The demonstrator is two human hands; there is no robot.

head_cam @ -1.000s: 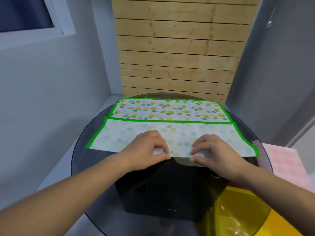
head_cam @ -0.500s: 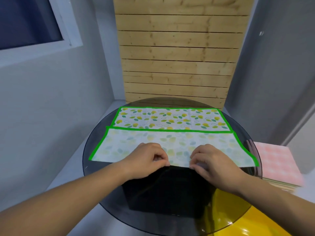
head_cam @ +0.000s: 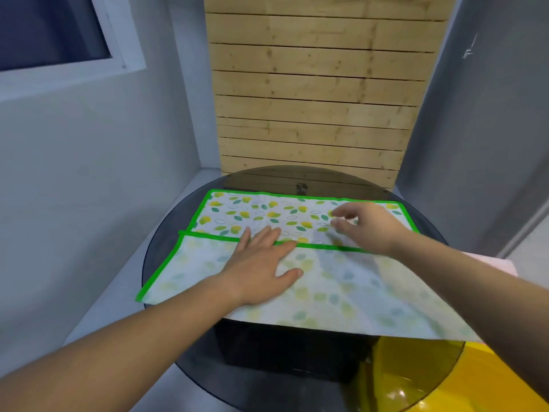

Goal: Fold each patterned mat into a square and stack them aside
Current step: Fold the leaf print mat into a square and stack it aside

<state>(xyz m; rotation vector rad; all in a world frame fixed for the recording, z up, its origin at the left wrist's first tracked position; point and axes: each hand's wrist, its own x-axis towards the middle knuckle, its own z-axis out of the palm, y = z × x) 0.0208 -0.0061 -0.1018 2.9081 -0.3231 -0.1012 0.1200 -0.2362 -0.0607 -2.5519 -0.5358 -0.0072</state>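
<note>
Half a second ago both hands pinched the near edge of the mat [head_cam: 356,295] close together. Now they have let go and moved further away from the person. The left hand [head_cam: 261,263] lies flat on the pale folded half, with its fingers spread and their tips over the green edge. Its grip is wide open and holds nothing. The right hand [head_cam: 367,226] has moved to the far half with the bright leaf print. Its fingers are loosely bent with the thumb apart, and its grip holds nothing. It is hard to tell if it touches the cloth.

The mat is on the round dark glass worktop [head_cam: 252,179], with its near half folded up so the pale back shows. A black box [head_cam: 291,352] and something yellow [head_cam: 416,382] show under the glass. A wall of wooden planks [head_cam: 320,99] stands behind, and a window [head_cam: 50,31] is up on the left. A bit of something pink [head_cam: 502,264] peeks out past the right arm. That arm hides the right end of the green edge, and the left arm covers part of the pale half.
</note>
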